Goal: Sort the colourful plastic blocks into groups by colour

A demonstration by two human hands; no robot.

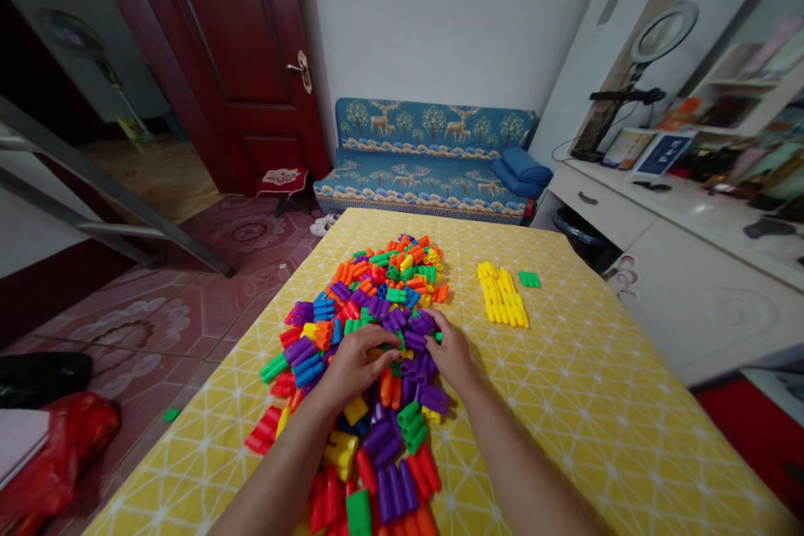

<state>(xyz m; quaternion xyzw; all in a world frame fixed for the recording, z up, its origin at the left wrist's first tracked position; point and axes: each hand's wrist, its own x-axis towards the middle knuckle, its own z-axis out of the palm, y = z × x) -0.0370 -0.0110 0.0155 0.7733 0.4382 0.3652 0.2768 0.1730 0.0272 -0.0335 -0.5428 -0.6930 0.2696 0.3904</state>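
A long heap of plastic pieces (pixel 393 430) in purple, red, green, orange, blue and yellow runs down the left half of the table. My left hand (pixel 364 360) reaches into the middle of it, fingers bent and close together over a green piece; what they hold is hidden. On the heap's right side, my right hand (pixel 447 345) touches purple pieces (pixel 415 333), its thumb and fingers slightly apart. Yellow pieces (pixel 502 297) lie in a neat block to the right of the heap, with one green piece (pixel 528 279) beside them.
The table has a yellow patterned cloth (pixel 596 402). Beyond it stands a blue sofa (pixel 427 172). A white cabinet (pixel 703 268) with a ring light is on the right. A red door (pixel 232 42), a small stool (pixel 284 180) and a metal ladder (pixel 119 193) are on the left.
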